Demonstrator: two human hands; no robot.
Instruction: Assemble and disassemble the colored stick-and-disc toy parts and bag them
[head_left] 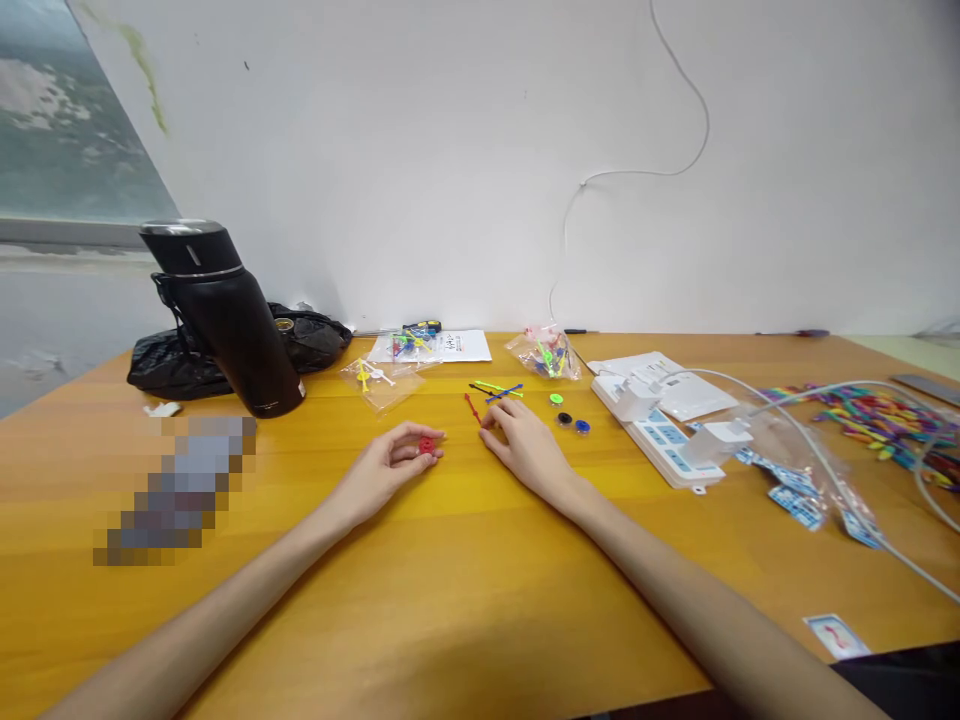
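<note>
My left hand [379, 470] is closed, with a small round red disc [427, 445] pinched between thumb and fingers just above the table. To its right, my right hand [529, 445] has its fingers curled down, their tips closed at the lower end of a thin red stick [471, 407]. Just beyond those fingers, a blue stick [504, 393] and thin sticks in black and yellow-green lie crossed. Right of my right hand sit a green disc [556, 399], a black disc [565, 419] and a blue disc [583, 427].
A black bottle [232, 320] stands at left before a black plastic bag [176, 370]. Clear bags of coloured parts [551, 355] lie near the wall. At right are a white power strip [667, 445] with chargers and cables, a colourful pile [877, 420] and a small card [836, 636].
</note>
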